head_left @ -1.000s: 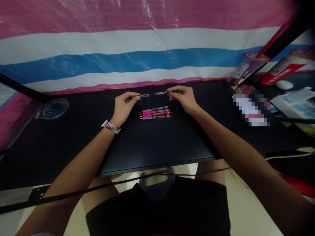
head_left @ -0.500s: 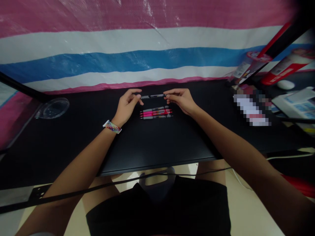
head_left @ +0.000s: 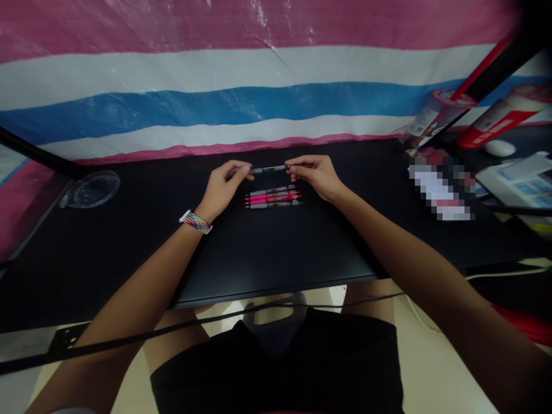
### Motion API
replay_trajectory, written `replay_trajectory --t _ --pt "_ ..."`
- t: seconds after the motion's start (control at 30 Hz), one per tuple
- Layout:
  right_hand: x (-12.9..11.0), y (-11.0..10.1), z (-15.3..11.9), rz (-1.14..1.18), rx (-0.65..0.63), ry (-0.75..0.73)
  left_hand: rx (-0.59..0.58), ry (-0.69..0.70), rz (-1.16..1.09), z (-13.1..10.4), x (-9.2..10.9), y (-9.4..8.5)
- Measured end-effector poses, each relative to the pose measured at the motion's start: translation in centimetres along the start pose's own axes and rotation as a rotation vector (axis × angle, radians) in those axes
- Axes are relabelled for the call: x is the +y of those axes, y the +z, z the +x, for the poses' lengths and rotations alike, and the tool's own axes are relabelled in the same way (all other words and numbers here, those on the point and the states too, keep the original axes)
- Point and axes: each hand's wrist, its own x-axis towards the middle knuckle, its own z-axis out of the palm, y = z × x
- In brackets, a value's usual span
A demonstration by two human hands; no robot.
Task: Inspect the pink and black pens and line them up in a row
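A dark pen point(head_left: 269, 169) with a grey grip lies level between my two hands, just above or on the black desk. My left hand point(head_left: 226, 183) pinches its left end between thumb and fingers. At the pen's right end, my right hand point(head_left: 317, 174) is closed on the tip in the same way. Nearer to me several pens lie side by side: a grey-gripped dark pen point(head_left: 271, 190), pink-red pens point(head_left: 273, 198) in the middle, and another dark pen point(head_left: 276, 204) in front. A multicoloured band is round my left wrist.
The black desk point(head_left: 276, 253) ends in front of my lap. A clear plastic lid point(head_left: 95, 188) lies at left. At right stand a clear cup point(head_left: 426, 123) and a red-and-white canister point(head_left: 500, 123), near a white mouse point(head_left: 500, 148) and papers. A striped sheet point(head_left: 241, 106) hangs behind.
My left fingers have closed further around the pen's left end, and the fingertips have dropped slightly. My right hand and the row of pens stay almost where they were.
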Motion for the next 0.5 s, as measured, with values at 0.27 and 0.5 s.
replay_trajectory --t 0.27,0.5 --pt "-0.1 0.2 -0.1 0.013 0.010 0.023 0.084 0.071 0.123 -0.5 0.9 0.0" --pt "-1.0 0.3 -0.3 0.105 -0.034 0.072 0.141 0.093 0.122 -0.6 1.0 0.2"
